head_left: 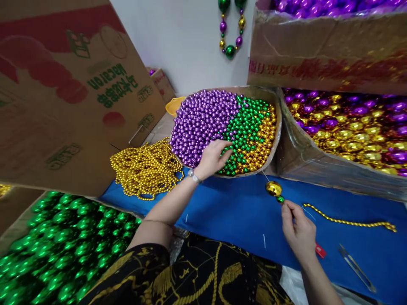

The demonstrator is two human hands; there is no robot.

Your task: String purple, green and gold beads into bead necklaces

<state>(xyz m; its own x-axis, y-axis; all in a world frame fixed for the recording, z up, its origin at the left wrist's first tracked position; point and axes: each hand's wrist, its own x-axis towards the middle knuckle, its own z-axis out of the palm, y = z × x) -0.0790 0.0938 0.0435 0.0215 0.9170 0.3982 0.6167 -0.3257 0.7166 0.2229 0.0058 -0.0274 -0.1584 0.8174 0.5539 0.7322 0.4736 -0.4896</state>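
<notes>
My left hand (212, 157) reaches into a shallow round tray (277, 127) of small beads and rests where the purple beads (203, 118) meet the green beads (246, 123); gold beads (265, 142) fill the tray's right edge. Whether its fingertips pinch a bead is hidden. My right hand (297, 231) is over the blue cloth (235, 212), pinching a thin needle or thread that carries a large gold bead (273, 188) and a small green bead (280, 199). A strand of small gold beads (349, 221) trails right from that hand.
A pile of gold bead strands (144, 169) lies left of the tray. A box of large green beads (63, 245) is at the lower left, boxes of purple and gold beads (349, 127) on the right. Metal tweezers (356, 267) lie on the cloth. A bead necklace (230, 29) hangs on the wall.
</notes>
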